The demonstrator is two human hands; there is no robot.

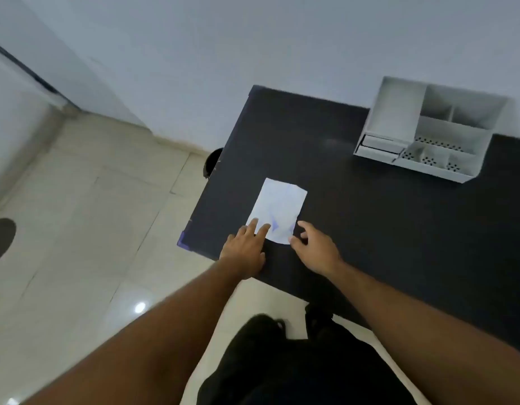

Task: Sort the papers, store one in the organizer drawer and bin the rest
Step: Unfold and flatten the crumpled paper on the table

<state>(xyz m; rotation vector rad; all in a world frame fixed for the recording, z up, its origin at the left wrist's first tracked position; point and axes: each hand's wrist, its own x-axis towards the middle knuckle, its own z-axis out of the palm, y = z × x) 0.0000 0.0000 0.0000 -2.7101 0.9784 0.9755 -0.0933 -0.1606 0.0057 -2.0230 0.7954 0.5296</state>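
**White sheet, thin and curling, waits under two hands at the bench's near corner**

White paper (277,210), with faint blue marks near its lower edge, lies flat on the dark bench (369,229), close to the bench's near-left corner and well apart from the grey desk organizer (399,124) at the far side. Whether it is one sheet or a small stack cannot be told. It looks light, limp and easily creased; its upper edge bows slightly. Flat on a smooth top, it will likely resist a straight lift, so sliding it toward the edge or peeling up a corner seems the surest hold. The left hand (247,248) is spread, fingertips resting on the paper's lower-left corner. The right hand (315,247) is loosely curled beside the lower-right corner, its fingers touching or nearly touching the edge; it grips nothing visible. The organizer's small drawer (378,145) sits at its lower left. A dark round bin (213,162) shows partly beyond the bench's left edge.
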